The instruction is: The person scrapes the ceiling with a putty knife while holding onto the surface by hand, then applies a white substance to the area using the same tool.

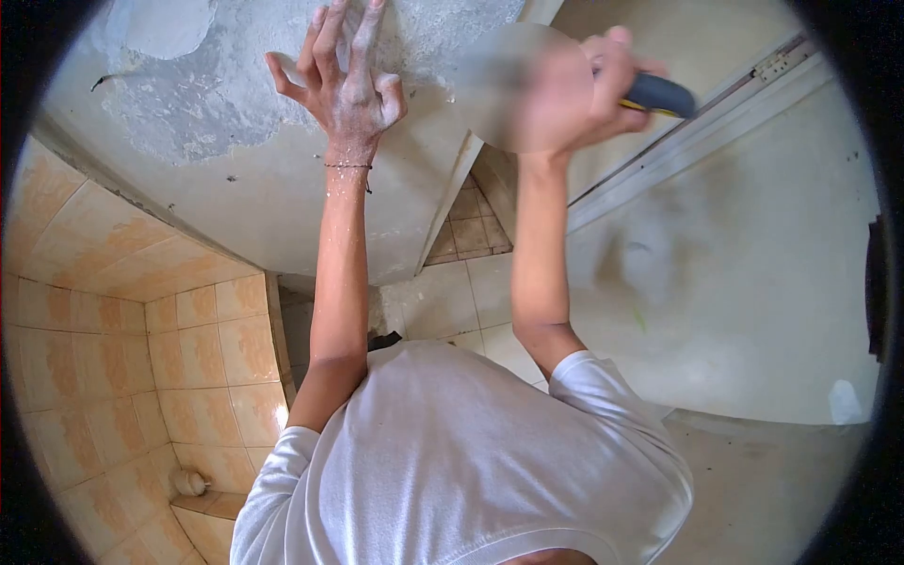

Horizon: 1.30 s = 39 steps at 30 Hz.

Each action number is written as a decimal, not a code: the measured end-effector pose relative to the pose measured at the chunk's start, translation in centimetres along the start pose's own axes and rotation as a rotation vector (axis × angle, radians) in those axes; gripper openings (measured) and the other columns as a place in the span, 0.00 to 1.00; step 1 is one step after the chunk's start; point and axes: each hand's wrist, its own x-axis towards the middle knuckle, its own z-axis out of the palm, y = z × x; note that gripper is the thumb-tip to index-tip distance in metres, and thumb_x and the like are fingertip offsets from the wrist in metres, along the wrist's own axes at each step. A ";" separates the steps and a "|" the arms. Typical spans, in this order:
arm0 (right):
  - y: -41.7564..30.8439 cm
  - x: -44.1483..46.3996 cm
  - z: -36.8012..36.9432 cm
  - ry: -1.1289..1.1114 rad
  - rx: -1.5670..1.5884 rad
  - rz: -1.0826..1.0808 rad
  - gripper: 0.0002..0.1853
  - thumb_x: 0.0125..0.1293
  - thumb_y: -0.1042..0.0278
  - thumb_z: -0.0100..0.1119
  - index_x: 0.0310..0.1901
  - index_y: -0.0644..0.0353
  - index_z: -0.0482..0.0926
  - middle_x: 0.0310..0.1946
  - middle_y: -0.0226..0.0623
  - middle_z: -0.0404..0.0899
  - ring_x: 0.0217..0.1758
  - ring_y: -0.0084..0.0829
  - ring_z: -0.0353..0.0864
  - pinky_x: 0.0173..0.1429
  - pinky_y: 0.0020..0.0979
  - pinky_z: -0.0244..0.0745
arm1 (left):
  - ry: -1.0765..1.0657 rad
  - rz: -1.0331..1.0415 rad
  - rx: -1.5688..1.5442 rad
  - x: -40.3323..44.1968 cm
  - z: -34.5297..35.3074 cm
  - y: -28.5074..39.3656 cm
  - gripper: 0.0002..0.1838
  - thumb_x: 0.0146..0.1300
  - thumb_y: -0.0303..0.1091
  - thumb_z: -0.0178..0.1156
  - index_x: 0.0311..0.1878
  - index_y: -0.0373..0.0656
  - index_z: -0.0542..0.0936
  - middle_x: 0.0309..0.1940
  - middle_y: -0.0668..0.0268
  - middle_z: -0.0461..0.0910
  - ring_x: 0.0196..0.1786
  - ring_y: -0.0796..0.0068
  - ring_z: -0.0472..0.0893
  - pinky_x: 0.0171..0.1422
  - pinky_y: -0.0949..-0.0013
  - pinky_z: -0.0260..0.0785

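Note:
My left hand point(341, 94) lies with its fingers spread on the wall, over a grey patch point(202, 104) where the paint is gone. White dust coats its fingers and wrist. My right hand point(603, 99) is closed round a tool with a dark grey handle edged in yellow point(662, 95). A round blur covers part of this hand and the tool's working end, so its exact kind is hidden. The blurred end points left, towards the wall beside my left hand.
A pale door point(734, 273) and its frame point(697, 132) stand on the right. Orange-patterned tiles point(193, 353) line the lower left, with a small whitish object point(189, 482) on a ledge. Floor tiles point(438, 294) show below the wall.

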 end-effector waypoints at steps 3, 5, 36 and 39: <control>-1.8 0.0 1.2 -0.249 -0.195 -0.219 0.13 0.63 0.74 0.57 0.27 0.57 0.60 0.11 0.26 0.59 0.08 0.17 0.54 0.12 0.24 0.51 | 0.009 0.006 0.009 0.0 0.2 -0.1 0.35 0.71 0.59 0.26 0.62 0.52 0.78 0.66 0.61 0.69 0.71 0.64 0.63 0.80 0.49 0.30; 0.9 0.1 -0.1 -0.312 -0.382 -0.373 0.13 0.66 0.74 0.52 0.27 0.56 0.60 0.13 0.26 0.60 0.11 0.16 0.55 0.13 0.23 0.51 | 0.005 -0.005 -0.006 0.1 0.2 0.1 0.36 0.71 0.59 0.25 0.62 0.52 0.78 0.66 0.61 0.69 0.70 0.64 0.63 0.80 0.49 0.30; 0.7 -2.9 -2.7 -0.255 0.029 -0.185 0.13 0.65 0.73 0.55 0.29 0.59 0.59 0.10 0.28 0.61 0.08 0.19 0.58 0.13 0.25 0.59 | -0.008 -0.023 -0.012 -0.2 0.4 -0.3 0.38 0.71 0.63 0.25 0.62 0.52 0.78 0.65 0.61 0.70 0.70 0.64 0.64 0.79 0.49 0.31; 3.8 -2.9 -4.1 -0.259 -0.109 -0.223 0.13 0.65 0.75 0.53 0.29 0.58 0.58 0.09 0.26 0.57 0.08 0.18 0.54 0.11 0.24 0.54 | -0.036 -0.011 0.034 -0.1 0.1 -0.2 0.38 0.71 0.63 0.24 0.62 0.52 0.78 0.65 0.61 0.69 0.70 0.63 0.64 0.79 0.48 0.31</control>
